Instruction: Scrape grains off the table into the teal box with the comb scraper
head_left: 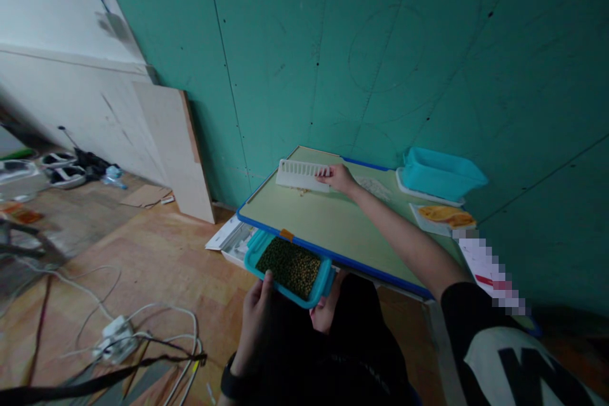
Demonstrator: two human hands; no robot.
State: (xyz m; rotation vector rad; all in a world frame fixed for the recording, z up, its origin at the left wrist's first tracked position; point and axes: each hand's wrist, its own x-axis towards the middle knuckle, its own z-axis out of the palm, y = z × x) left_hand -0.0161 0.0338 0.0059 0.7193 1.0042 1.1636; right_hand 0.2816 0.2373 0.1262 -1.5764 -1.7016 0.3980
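My left hand (257, 301) grips the near left edge of a shallow turquoise plastic tray (308, 300), thumb on the rim. Dark green beans (276, 257) fill the tray's left side and yellowish beans (304, 269) its right. The tray is just below the table's front edge, above my lap. On the table (328, 216), my right hand (337, 177) is closed on the right end of a white slotted plastic strip (299, 179). The strip stands on its long edge near the far left corner. A few small pale beans (302, 191) lie along its near side.
A turquoise bin (442, 174) sits at the table's back right, beside a packet with an orange-brown picture (447, 216) and a blurred-out paper (485, 273). An open white box (233, 244) lies under the table's left side. Cables and a power strip (117, 336) cover the floor left.
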